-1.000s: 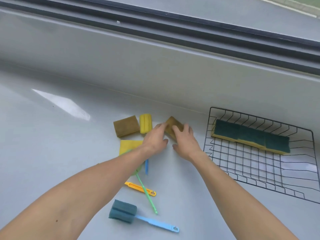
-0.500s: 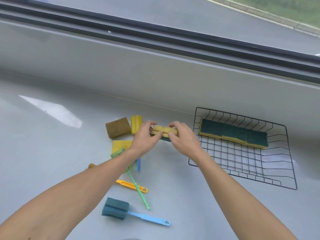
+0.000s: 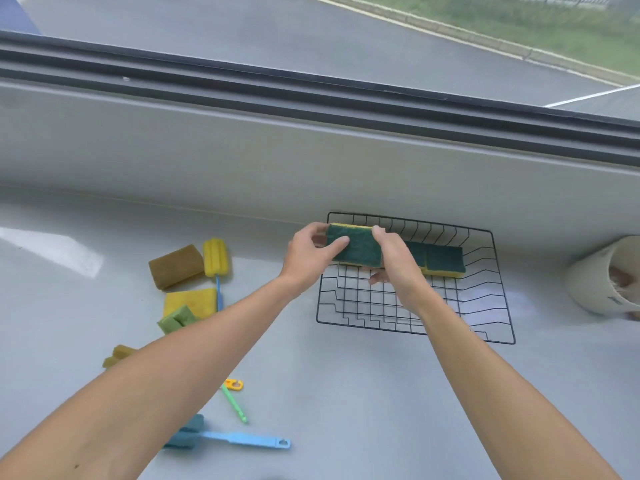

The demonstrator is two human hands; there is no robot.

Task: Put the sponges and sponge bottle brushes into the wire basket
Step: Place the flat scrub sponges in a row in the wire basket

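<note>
Both hands hold one green-and-yellow sponge (image 3: 356, 249) over the far left corner of the black wire basket (image 3: 491, 306). My left hand (image 3: 308, 256) grips its left end, my right hand (image 3: 394, 263) its right end. More green-topped sponges (image 3: 443, 259) lie along the basket's far side. On the counter to the left lie a brown sponge (image 3: 176, 266), a yellow sponge (image 3: 190, 301), a yellow brush with a blue handle (image 3: 215, 258), a green brush (image 3: 175, 319), and a blue-handled brush (image 3: 242, 438). My left arm hides parts of the green and blue brushes.
An orange handle tip (image 3: 233, 384) and a green handle (image 3: 235, 403) show below my left arm, and a brownish sponge piece (image 3: 117, 355) lies at its left. A white cup (image 3: 606, 275) lies on its side at the right edge. A raised window ledge (image 3: 311, 150) runs behind the counter.
Both hands lifted the sponge from the counter and carried it right, over the basket's far left corner. Its green face has turned toward me.
</note>
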